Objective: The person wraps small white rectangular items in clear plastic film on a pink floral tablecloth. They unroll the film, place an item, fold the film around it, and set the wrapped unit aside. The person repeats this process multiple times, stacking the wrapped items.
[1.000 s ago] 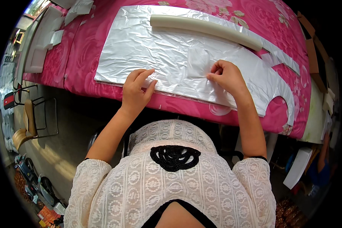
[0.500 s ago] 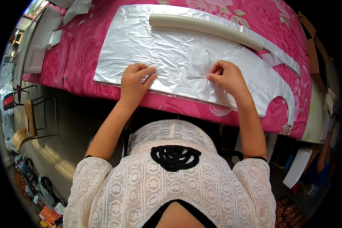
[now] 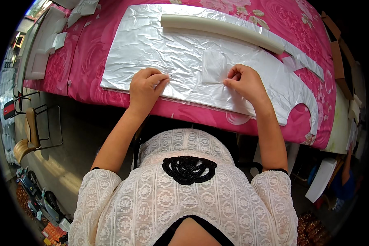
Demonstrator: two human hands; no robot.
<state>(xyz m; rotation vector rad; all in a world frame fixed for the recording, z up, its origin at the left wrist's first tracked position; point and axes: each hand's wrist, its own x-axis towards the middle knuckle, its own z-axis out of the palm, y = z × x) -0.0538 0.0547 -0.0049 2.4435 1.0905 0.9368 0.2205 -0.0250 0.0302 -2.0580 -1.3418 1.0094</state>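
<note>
A stack of crinkled silvery plastic sheets (image 3: 143,45) lies spread before me, with a rounded cut-out at its right end. On it rests a small, square, see-through plastic bag or piece of film (image 3: 214,65). My right hand (image 3: 247,84) pinches that piece at its lower right corner, thumb against forefinger. To the left, my left hand (image 3: 146,88) hovers low over or rests on the sheets near their front edge. Its thumb and forefinger are pressed together; whatever they hold, if anything, is too small to name.
A long cream tube (image 3: 221,30) lies across the sheets' far side. The table wears a pink flowered cloth (image 3: 88,74). White foam pieces (image 3: 40,53) sit at the far left, cardboard boxes (image 3: 341,65) at the right. A chair (image 3: 30,131) stands left on the floor.
My left thumb and forefinger have come together a little. The right hand and the see-through piece look unmoved.
</note>
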